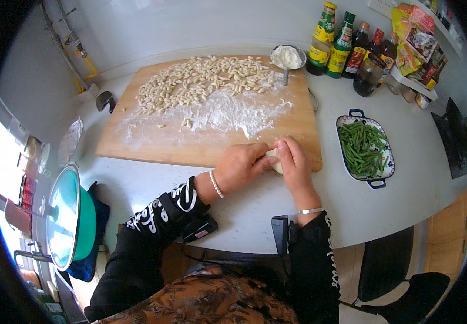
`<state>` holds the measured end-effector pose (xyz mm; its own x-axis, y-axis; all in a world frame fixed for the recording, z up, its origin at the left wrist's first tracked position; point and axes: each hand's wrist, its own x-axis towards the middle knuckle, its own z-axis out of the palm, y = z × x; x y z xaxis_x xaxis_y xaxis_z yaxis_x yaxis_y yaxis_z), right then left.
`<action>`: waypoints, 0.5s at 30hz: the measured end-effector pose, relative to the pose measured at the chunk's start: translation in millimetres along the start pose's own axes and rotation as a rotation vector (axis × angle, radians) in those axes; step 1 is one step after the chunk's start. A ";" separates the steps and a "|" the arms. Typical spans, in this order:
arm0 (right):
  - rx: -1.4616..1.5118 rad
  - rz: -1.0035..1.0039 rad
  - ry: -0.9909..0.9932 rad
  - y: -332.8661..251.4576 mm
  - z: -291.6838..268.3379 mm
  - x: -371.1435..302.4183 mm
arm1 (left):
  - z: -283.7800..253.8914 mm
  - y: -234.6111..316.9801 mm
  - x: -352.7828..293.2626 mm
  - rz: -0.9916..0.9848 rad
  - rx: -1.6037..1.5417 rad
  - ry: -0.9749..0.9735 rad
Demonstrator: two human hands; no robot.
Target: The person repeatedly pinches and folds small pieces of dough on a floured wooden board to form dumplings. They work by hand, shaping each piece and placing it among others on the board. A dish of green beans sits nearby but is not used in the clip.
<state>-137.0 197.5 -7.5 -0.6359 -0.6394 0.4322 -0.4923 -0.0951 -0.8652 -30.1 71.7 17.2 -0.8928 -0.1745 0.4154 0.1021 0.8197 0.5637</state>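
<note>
A pale lump of dough (275,162) is pinched between my two hands, above the near right edge of the wooden board (190,155). My left hand (240,166) has its fingers closed on the dough from the left. Curled around its other side is my right hand (296,168), with the fingertips of both hands almost meeting at the top. Much of the lump is hidden behind my fingers. Many small shaped dough pieces (182,86) lie spread across the far half of the board, and white flour (233,114) is smeared over its middle.
A bowl of flour (287,56) rests at the board's far right corner. Sauce bottles (342,46) line the wall behind it. Right of the board sits a dish of green beans (364,147). A teal pot with a glass lid (74,216) stands at the left.
</note>
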 end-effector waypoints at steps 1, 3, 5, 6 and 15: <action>-0.022 -0.009 0.008 0.2 0.2 -0.1 | 0.1 -0.2 0.2 0.003 -0.004 0.003; -0.022 -0.019 0.017 0.6 1.0 0.0 | -1.1 -1.2 -0.2 0.004 -0.013 0.003; -0.047 -0.026 0.024 1.0 0.9 0.5 | -2.2 -2.3 -0.9 -0.003 -0.027 -0.008; -0.069 -0.021 0.017 1.1 0.7 1.1 | -3.0 -3.1 -1.3 0.005 -0.032 -0.024; -0.102 -0.008 0.037 0.0 -0.5 3.4 | -43.5 -6.9 -22.0 -0.117 -0.222 -0.127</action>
<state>-139.5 195.8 -5.9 -0.6519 -0.6105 0.4498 -0.5545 -0.0208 -0.8319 7.8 46.1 35.2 -0.9505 -0.1798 0.2534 0.0760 0.6562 0.7508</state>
